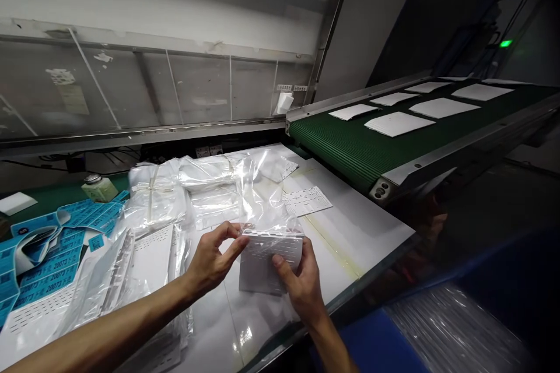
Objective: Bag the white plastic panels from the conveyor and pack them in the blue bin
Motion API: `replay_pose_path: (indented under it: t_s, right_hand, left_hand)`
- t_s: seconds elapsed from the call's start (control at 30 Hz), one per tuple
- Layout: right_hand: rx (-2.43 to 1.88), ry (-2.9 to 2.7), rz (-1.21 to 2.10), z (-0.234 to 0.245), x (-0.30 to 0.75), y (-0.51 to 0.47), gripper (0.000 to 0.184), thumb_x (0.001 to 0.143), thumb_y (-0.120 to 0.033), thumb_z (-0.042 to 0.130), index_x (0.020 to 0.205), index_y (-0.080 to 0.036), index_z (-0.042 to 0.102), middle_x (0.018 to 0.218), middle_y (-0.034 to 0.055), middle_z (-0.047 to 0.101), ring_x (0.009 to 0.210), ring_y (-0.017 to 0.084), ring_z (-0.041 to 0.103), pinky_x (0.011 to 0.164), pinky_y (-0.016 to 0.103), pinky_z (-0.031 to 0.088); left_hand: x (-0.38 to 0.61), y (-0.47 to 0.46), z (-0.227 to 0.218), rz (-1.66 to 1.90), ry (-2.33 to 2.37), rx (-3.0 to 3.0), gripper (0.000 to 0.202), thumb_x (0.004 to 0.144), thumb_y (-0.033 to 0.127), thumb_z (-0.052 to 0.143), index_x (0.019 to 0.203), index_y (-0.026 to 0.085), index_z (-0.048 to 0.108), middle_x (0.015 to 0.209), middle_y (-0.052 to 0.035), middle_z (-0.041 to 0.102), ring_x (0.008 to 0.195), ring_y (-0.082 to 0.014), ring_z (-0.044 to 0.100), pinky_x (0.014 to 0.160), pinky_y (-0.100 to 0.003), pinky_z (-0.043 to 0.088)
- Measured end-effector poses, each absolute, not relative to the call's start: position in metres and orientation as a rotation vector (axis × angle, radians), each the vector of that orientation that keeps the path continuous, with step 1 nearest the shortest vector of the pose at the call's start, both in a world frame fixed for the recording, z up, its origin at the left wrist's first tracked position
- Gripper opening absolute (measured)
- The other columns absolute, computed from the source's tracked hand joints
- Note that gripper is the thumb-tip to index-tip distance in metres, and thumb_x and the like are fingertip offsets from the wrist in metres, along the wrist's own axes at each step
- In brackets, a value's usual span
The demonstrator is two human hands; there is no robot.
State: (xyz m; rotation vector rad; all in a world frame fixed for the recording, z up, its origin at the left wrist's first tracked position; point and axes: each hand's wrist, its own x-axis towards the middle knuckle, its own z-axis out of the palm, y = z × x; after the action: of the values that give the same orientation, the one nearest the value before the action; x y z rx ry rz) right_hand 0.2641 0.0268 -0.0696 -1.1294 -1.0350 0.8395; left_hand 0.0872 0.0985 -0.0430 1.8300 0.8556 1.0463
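Over the middle of the white table, my right hand [303, 284] grips a small stack of white slotted boards [259, 268], thumb on the near face and fingers behind. A clear plastic bag [266, 201] stretches away from the stack's far edge. The boards' upper edge lies at or just inside its mouth; I cannot tell how far in. My left hand [212, 256] pinches the bag's edge at the stack's upper left corner between thumb and forefinger. Just beyond, a loose white board with small holes [307, 201] lies on the table.
Bundles of clear bags [153, 192] lie at the back left, near bagged slotted boards [151, 256]. Blue printed label strips [52, 268] and a small jar [100, 188] are farther left. At right, a green conveyor belt [350, 145] carries several white boards [400, 123].
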Motion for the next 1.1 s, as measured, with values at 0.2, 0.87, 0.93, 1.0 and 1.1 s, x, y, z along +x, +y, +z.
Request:
replay_pose_path:
  t_s: [0.2, 0.87, 0.93, 1.0, 1.1]
  right_hand:
    - [-1.111, -1.01, 0.794, -0.07, 0.262, 0.029, 0.03, 0.082, -0.037, 0.061, 0.106, -0.023, 0.05, 0.097, 0.0044, 0.063, 0.085, 0.02, 0.061, 0.073, 0.031, 0.05]
    - [-1.036, -0.887, 0.731, -0.045, 0.276, 0.033, 0.026, 0.079, -0.031, 0.061, 0.103, -0.024, 0.061, 0.103, 0.005, 0.063, 0.09, 0.022, 0.06, 0.077, 0.035, 0.049]
    - [-1.076, -0.866, 0.673, -0.044, 0.275, 0.034, 0.02, 0.078, -0.032, 0.065, 0.096, -0.023, 0.064, 0.096, 0.0029, 0.065, 0.087, 0.02, 0.06, 0.077, 0.032, 0.048]
    - [-1.12, -0.846, 0.624, -0.043, 0.275, 0.034, 0.014, 0.079, -0.031, 0.065, 0.089, -0.022, 0.066, 0.09, 0.0023, 0.065, 0.084, 0.018, 0.059, 0.076, 0.031, 0.046]
    - [-1.152, -0.802, 0.572, -0.043, 0.275, 0.034, 0.013, 0.082, -0.032, 0.062, 0.087, -0.02, 0.065, 0.087, 0.0025, 0.065, 0.083, 0.018, 0.059, 0.078, 0.032, 0.046]
  left_hand:
    - [0.096, 0.103, -0.038, 1.058, 0.728, 1.629, 0.028, 0.081, 0.026, 0.064, 0.1, 0.022, 0.045, 0.089, -0.0006, 0.059, 0.083, -0.0145, 0.059, 0.077, -0.029, 0.047]
    - [0.095, 0.109, -0.029, 0.768, 0.585, 1.663, 0.049, 0.085, 0.028, 0.059, 0.128, 0.021, 0.036, 0.101, -0.0062, 0.059, 0.092, -0.0188, 0.058, 0.079, -0.033, 0.048]
    - [0.094, 0.108, -0.028, 0.771, 0.586, 1.71, 0.049, 0.085, 0.029, 0.058, 0.129, 0.021, 0.037, 0.1, -0.0056, 0.058, 0.09, -0.0181, 0.058, 0.078, -0.032, 0.049]
    - [0.094, 0.108, -0.027, 0.778, 0.601, 1.763, 0.05, 0.085, 0.029, 0.058, 0.13, 0.021, 0.037, 0.1, -0.0052, 0.058, 0.088, -0.0175, 0.058, 0.079, -0.032, 0.049]
    - [0.093, 0.107, -0.026, 0.777, 0.611, 1.819, 0.05, 0.085, 0.029, 0.058, 0.131, 0.022, 0.037, 0.103, -0.0058, 0.058, 0.091, -0.0181, 0.058, 0.084, -0.035, 0.049]
